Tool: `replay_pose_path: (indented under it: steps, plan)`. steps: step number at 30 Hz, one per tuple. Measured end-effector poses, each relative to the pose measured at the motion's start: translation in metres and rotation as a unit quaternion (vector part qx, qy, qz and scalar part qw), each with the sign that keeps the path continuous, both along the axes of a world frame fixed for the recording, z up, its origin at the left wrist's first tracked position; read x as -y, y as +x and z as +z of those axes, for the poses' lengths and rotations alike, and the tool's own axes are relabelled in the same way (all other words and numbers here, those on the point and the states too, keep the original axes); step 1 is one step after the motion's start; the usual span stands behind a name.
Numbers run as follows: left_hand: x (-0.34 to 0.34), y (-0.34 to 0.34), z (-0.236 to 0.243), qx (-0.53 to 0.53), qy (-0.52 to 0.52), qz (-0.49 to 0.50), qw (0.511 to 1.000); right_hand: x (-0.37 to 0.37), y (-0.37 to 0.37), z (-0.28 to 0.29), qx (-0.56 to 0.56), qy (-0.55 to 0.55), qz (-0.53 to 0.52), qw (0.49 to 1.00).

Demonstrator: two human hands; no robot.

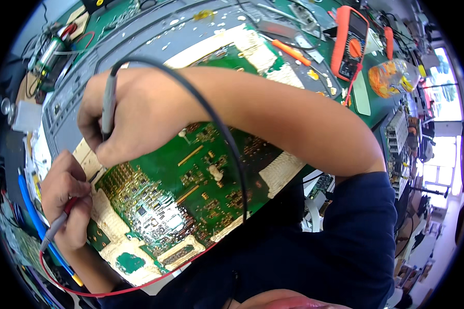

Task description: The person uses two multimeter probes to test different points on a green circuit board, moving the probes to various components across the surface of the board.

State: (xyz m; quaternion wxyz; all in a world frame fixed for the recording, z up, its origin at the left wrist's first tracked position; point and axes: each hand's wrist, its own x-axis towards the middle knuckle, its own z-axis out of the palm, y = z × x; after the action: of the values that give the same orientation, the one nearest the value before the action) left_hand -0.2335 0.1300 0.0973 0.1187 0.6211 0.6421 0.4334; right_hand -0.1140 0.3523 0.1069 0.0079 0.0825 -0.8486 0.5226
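Note:
A large green circuit board with patches of cream-coloured coating lies in front of me. My right hand reaches over the board's left part, closed around a grey test probe; its black lead loops across my forearm. That probe's tip is hidden by my fingers. At the board's left edge, my left hand is closed on a red and grey test probe. Its dark tip points toward the board's edge; whether it touches cannot be made out. The red lead curves below the board.
An orange multimeter lies at the back right, near an orange-handled tool and a clear jar with orange contents. A grey tray-like surface with cream crumbs lies beneath the board. A blue pen-like stick is at left.

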Motion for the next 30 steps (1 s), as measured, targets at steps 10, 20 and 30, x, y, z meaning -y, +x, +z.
replay_pose_path:
  steps: [10,20,30]
  plan:
    - [0.004,0.000,0.002,0.026,-0.022,0.011,0.999,0.003,-0.003,0.000,0.019,-0.022,0.024,0.999]
    - [0.004,0.000,0.002,0.035,-0.025,0.011,0.999,0.005,-0.004,0.001,0.028,-0.026,0.020,0.999]
    - [0.003,0.000,0.004,0.040,-0.045,0.011,0.998,0.006,-0.005,0.000,0.024,-0.023,0.017,0.999]
